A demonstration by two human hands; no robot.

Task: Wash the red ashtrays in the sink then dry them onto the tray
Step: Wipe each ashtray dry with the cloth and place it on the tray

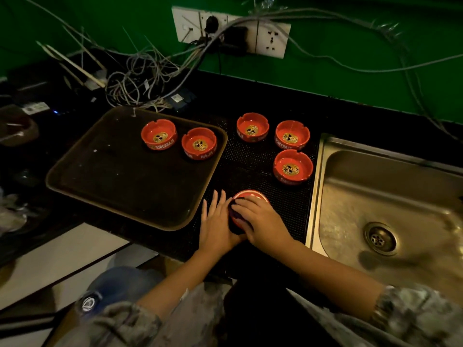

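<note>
The ashtray (pixel 250 196) sits on the counter (pixel 288 209) at lower centre, between tray (pixel 120 196) and sink (pixel 390 196). The right hand (pixel 260 221) covers it, fingers curled, apparently pressing a dark cloth; the left hand (pixel 216 221) rests flat beside it.

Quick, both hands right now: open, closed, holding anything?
Left hand: open, fingers straight, resting against the red ashtray.
Right hand: fingers curled over a dark cloth on that ashtray.
</note>
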